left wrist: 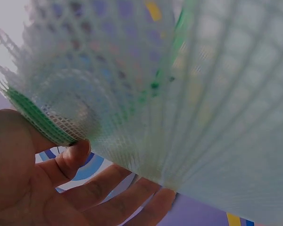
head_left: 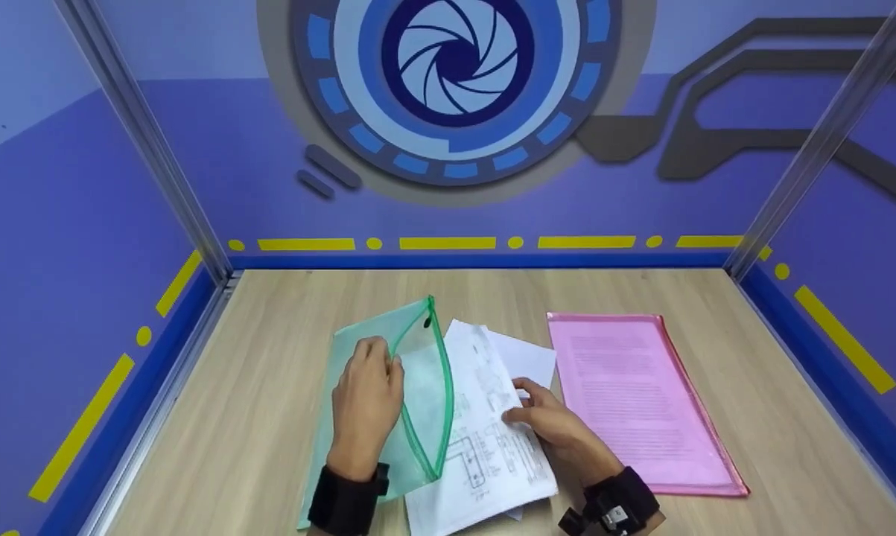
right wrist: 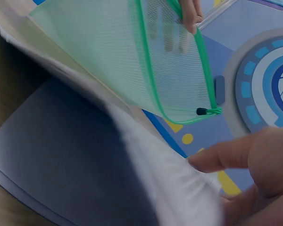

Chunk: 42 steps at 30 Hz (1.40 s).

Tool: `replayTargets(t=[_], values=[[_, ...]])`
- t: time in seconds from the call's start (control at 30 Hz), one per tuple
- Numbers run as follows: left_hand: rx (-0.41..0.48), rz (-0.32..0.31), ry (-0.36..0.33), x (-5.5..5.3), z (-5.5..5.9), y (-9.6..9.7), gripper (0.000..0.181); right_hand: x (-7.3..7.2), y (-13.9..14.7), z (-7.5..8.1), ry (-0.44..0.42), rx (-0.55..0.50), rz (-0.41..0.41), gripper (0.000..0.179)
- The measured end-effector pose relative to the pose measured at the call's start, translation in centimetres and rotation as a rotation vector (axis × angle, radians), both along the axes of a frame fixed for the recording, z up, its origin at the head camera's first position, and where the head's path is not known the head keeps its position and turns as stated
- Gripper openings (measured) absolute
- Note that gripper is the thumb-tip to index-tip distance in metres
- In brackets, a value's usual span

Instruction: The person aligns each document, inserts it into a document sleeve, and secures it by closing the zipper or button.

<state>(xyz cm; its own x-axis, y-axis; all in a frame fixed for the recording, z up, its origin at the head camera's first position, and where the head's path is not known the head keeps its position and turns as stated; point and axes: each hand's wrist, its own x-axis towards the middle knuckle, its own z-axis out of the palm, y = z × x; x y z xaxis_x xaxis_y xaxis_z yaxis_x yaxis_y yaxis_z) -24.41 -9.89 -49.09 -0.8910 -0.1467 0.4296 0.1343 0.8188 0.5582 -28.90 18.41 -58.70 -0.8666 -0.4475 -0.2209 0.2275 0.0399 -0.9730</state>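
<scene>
- Nearest, low in the head view: black straps on both wrists.
- Then the right hand, clamped on the papers at their right edge, thumb on top, fingers curled behind.
- Papers with line drawings on the top page, slightly bowed, between the two pouches. Another white sheet skewed behind, probably part of the same lot.
- Left hand about level with the right, clamped on one zip edge of the green pouch; thumb and finger closed over that edge in the left wrist view.
- Green pouch left of the papers, mouth gaping toward them. Left edge of papers right at the mouth; cannot tell if tucked inside or only behind.
- Step in hand, likely: loading papers into green pouch, lining-up stage, most of the stack outside.
- Next move probably calls for: keeping mouth wide with left hand, squaring the skewed sheet, feeding left edge in without buckling or snagging on the zip.
- Zip pull at the pouch's far corner; closing not due before full insertion.
- Pink pouch flat at right on the wooden surface, printed text visible through it, untouched.
- Farthest: patterned blue wall.
</scene>
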Motion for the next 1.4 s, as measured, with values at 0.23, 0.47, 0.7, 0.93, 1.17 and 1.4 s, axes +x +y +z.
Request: replayTargets(t=[0.23, 0.47, 0.7, 0.93, 1.17, 1.4], values=[[0.000, 0.002, -0.004, 0.1, 0.0, -0.3, 0.010, 0.1, -0.1, -0.2, -0.011, -0.003, 0.011, 0.029], [-0.004, 0.003, 0.020, 0.3, 0.1, -0.3, 0.018, 0.2, 0.4, 0.1, 0.036, 0.038, 0.071, 0.034], [-0.008, 0.004, 0.014, 0.2, 0.3, -0.3, 0.018, 0.0, 1.9, 1.2, 0.214, 0.141, 0.131, 0.034], [-0.004, 0.009, 0.009, 0.1, 0.3, -0.3, 0.016, -0.2, 2.6, 1.3, 0.269, 0.302, 0.057, 0.030], [-0.008, 0.009, -0.006, 0.2, 0.2, -0.4, 0.016, -0.2, 2.6, 1.1, 0.321, 0.463, -0.055, 0.024], [-0.018, 0.011, 0.006, 0.2, 0.1, -0.2, 0.017, -0.6, 3.4, 2.9, 0.423, 0.467, -0.162, 0.029]])
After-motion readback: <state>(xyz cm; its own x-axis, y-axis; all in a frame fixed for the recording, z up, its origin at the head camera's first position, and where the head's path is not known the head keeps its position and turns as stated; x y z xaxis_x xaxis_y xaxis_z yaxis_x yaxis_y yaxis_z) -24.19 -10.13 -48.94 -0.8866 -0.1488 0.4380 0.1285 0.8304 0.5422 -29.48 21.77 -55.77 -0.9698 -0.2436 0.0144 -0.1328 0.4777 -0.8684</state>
